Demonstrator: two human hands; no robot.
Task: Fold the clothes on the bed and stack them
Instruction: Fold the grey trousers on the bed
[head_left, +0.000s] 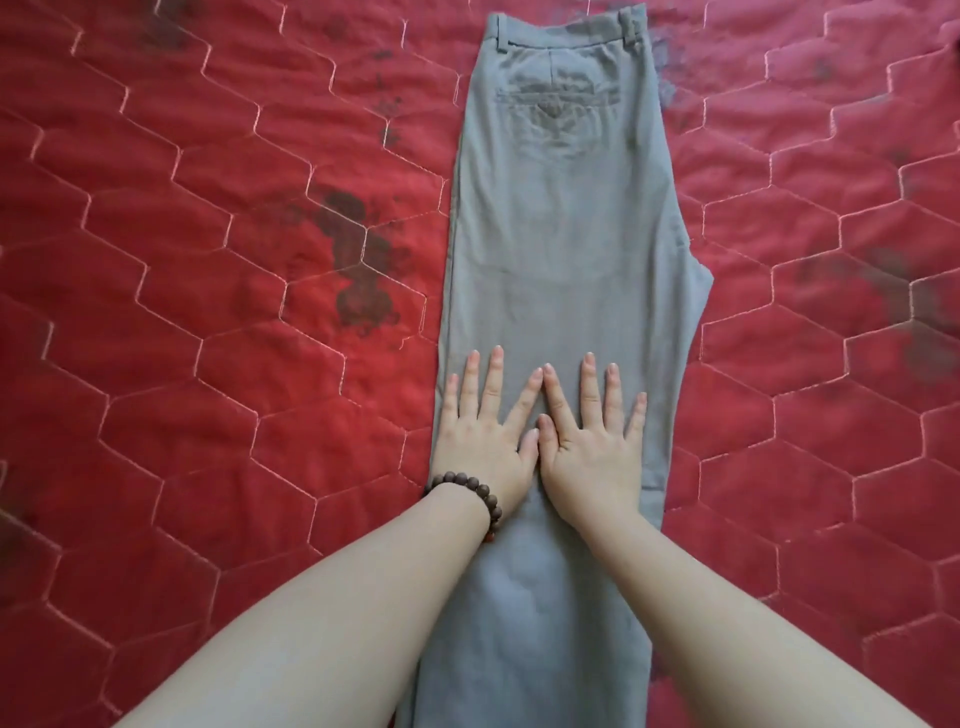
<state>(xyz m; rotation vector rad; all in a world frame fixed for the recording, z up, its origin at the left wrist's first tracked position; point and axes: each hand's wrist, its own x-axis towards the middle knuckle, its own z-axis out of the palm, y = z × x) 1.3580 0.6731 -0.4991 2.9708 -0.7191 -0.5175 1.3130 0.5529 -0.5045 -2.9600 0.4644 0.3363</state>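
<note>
Left hand and right hand lie flat, fingers spread, thumbs touching, pressing mid-leg on the grey trousers. The trousers, folded lengthwise, run straight up the red quilt, waistband farthest, with open quilt beyond both long edges.

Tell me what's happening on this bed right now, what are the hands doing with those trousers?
A person is folding a pair of grey trousers on a red quilted bedspread. The trousers lie lengthwise, one leg folded over the other, waistband at the far end. The left hand and right hand lie flat side by side on the leg part, fingers spread, pressing the fabric. A beaded bracelet sits on the left wrist. No crosswise fold has been made, and no stack is in view.
</note>
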